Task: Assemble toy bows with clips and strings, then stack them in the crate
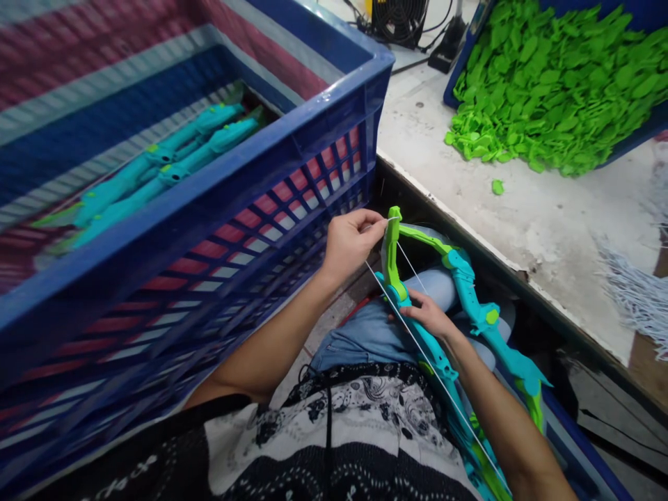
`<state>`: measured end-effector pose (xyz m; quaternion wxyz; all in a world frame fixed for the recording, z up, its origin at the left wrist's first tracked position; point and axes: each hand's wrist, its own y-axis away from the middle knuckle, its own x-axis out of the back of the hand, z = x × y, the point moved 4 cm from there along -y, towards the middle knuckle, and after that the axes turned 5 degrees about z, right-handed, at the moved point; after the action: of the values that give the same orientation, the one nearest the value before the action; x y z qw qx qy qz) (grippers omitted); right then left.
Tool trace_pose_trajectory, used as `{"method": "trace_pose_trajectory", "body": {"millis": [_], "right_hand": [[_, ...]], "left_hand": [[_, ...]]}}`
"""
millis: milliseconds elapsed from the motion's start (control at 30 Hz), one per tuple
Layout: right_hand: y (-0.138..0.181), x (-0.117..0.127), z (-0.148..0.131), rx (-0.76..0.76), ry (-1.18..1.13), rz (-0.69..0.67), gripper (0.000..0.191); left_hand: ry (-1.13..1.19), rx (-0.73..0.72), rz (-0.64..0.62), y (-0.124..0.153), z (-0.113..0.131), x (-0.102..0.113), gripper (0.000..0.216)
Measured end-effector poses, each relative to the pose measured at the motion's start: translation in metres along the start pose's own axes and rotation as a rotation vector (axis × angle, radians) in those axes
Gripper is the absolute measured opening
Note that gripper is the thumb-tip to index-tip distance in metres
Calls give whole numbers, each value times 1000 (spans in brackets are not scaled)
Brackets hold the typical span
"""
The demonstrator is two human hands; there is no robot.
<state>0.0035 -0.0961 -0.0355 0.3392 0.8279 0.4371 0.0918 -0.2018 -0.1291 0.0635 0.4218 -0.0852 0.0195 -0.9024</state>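
Note:
A teal and green toy bow (472,299) lies across my lap, one green tip pointing up. My left hand (351,240) is closed in a pinch on the thin white string (417,334) at that upper green tip. My right hand (428,314) is wrapped round a second teal bow limb (435,355) just below the green tip. The string runs taut down along my right forearm.
A blue plastic crate (292,160) lined with a striped bag stands on my left, holding several finished teal bows (156,167). A white worktable (547,216) on the right carries a blue bin of green plastic pieces (553,83). A bundle of white strings (639,292) lies at the table's right edge.

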Motion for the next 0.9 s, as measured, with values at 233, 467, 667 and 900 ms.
{"method": "trace_pose_trajectory", "body": {"millis": [233,467,667,900], "right_hand": [[0,-2,2,0,-3,18,79],[-2,-3,1,218,231,87,66],[12,-23,-26,388,905,268,45],[4,-47,-122,1021,895,418,31]], "left_hand": [[12,-12,-31,1,4,-4,15],[5,-8,-7,1,1,1,33],[-189,-33,61,22,-11,24,19],[-247,-47,69,42,-25,27,17]]}}
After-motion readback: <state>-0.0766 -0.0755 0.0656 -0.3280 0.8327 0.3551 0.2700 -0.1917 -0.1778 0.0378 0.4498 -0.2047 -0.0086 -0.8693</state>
